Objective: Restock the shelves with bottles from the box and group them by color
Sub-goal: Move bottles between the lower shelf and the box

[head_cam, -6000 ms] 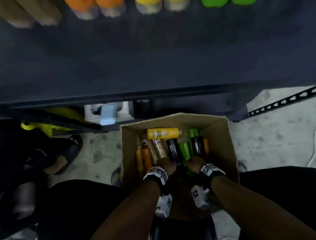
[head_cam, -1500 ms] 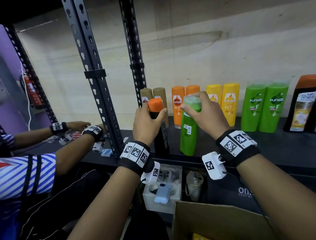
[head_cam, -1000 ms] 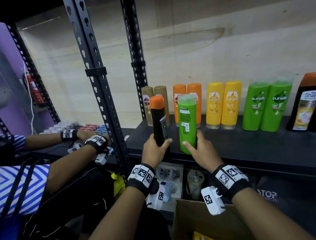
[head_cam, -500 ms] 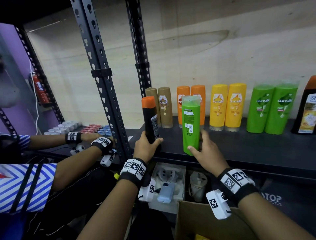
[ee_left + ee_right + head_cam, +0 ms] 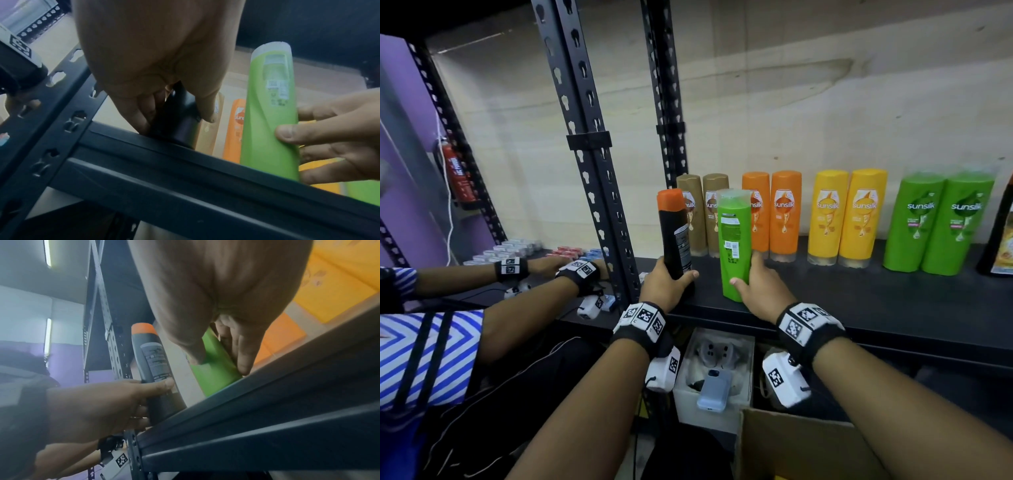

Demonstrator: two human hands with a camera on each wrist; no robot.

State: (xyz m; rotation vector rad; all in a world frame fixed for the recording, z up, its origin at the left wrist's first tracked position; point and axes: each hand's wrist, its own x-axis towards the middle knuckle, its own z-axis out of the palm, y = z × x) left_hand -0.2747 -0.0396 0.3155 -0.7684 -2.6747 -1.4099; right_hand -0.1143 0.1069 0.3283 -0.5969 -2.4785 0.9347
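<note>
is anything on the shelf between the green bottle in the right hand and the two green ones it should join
Yes. The held green bottle stands at the shelf's front, left of the green pair. The yellow pair lies between them in the back row; the shelf front looks clear.

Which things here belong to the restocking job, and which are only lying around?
Belonging to the job:
- green bottle, held by right hand
- black bottle, held by left hand
- bottles grouped by colour on the shelf
- cardboard box

Lying about:
- fire extinguisher
- white tray with a phone
- small packets on the neighbouring shelf
</note>
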